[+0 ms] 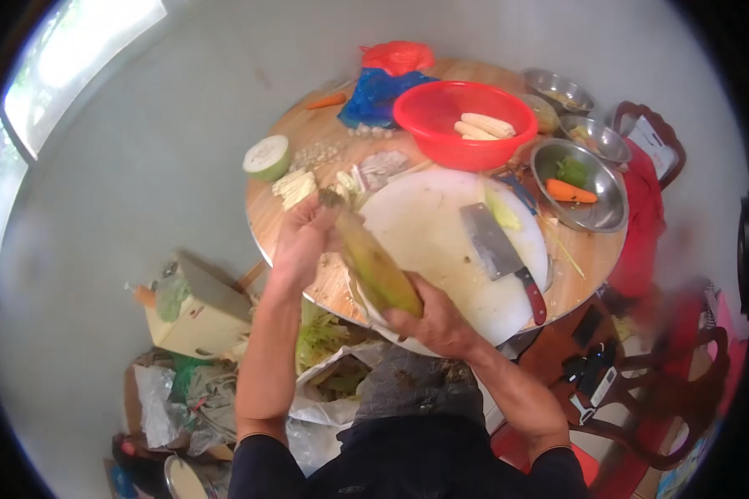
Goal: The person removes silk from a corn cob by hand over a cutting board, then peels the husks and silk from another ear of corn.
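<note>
An ear of corn (pixel 373 259) in its yellow-green husk is held at a slant over the near left edge of the white round cutting board (pixel 420 224). My left hand (pixel 301 237) is closed round its upper end, by a dark tuft of silk. Lower down, my right hand (pixel 434 314) wraps round the thick end. A cleaver (pixel 491 241) with a red-brown handle lies on the board to the right. Beside its blade is a pale green husk leaf (pixel 502 209).
Husked corn cobs (pixel 484 126) lie in a red plastic basin (pixel 424 121). A steel bowl (pixel 612 218) holds a carrot (pixel 571 191) and a green pepper (pixel 571 170). A cut pale-green gourd (pixel 266 158) stands at the table's left. Below, an open white bag (pixel 316 399) contains leafy scraps.
</note>
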Demonstrator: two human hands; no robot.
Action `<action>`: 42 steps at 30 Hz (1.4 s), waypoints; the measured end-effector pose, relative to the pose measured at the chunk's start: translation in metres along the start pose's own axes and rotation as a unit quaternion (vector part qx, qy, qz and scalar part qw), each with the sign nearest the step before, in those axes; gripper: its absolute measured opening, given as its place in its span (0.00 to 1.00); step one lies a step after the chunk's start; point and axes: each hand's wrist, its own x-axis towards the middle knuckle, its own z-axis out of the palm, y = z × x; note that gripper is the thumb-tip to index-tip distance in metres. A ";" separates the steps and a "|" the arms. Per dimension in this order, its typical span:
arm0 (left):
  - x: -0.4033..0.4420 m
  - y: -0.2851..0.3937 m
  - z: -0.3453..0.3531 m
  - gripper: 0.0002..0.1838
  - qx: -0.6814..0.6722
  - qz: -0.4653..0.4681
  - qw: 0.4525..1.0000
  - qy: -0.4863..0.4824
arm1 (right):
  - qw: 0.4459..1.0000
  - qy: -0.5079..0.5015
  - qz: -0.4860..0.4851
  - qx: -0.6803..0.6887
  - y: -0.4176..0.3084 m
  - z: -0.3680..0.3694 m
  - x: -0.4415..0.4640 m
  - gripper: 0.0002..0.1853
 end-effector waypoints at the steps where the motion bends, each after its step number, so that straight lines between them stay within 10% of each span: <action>1: 0.007 -0.003 0.013 0.12 -0.080 0.016 0.997 -0.005 | 0.998 0.020 0.033 0.040 -0.006 -0.008 0.001 0.36; 7: 0.039 -0.087 0.071 0.31 -0.376 -0.031 0.856 -0.353 | 0.984 0.020 0.075 0.161 0.002 -0.059 0.002 0.28; 10: 0.043 -0.099 0.089 0.29 -0.422 -0.045 0.849 -0.315 | 0.959 0.000 0.114 0.261 0.009 -0.074 0.002 0.25; 12: 0.051 -0.107 0.092 0.28 -0.431 -0.044 0.851 -0.297 | 0.988 0.083 0.075 -0.106 0.023 -0.082 0.005 0.26; 18: 0.051 -0.100 0.103 0.21 -0.345 -0.065 0.919 -0.181 | 0.891 0.229 -0.074 -0.385 -0.011 -0.064 0.032 0.25; 28: 0.064 -0.108 0.104 0.18 -0.371 -0.087 0.916 -0.124 | 0.868 0.274 -0.198 -0.364 0.021 -0.062 0.056 0.09; 33: 0.080 -0.103 0.096 0.19 -0.381 -0.110 0.913 -0.101 | 0.973 0.218 -0.052 0.061 0.031 -0.066 0.039 0.05; 42: 0.115 -0.131 0.057 0.27 -0.484 -0.065 0.873 -0.023 | 0.966 0.183 0.060 -0.171 0.055 -0.064 -0.026 0.06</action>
